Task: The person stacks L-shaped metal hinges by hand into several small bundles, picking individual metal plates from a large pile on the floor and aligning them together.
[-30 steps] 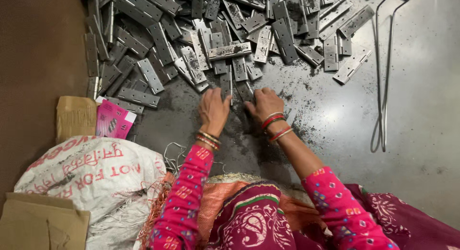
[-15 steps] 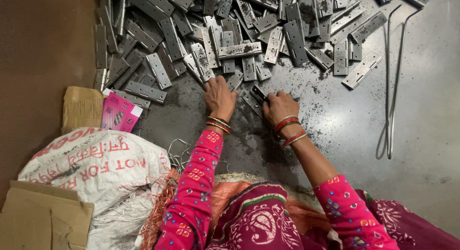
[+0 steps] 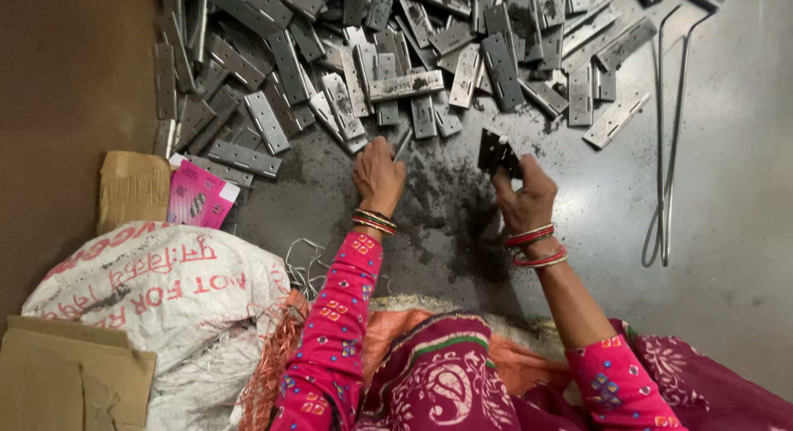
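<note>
Head view, looking down: right hand gripping dark folded metal hinge, raised just above grey dusty floor. Left hand closed around thin metal pin, at edge of heap of flat grey hinge plates. Bent wire rod lying well apart, rightward.

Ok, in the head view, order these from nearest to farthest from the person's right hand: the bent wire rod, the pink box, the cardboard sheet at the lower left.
From the right hand, which holds a dark hinge:
1. Bent wire rod, on the floor to its right, nearest.
2. Pink box, across to the left, beyond the left hand.
3. Cardboard sheet, lower left corner beside the white sack, farthest.
</note>
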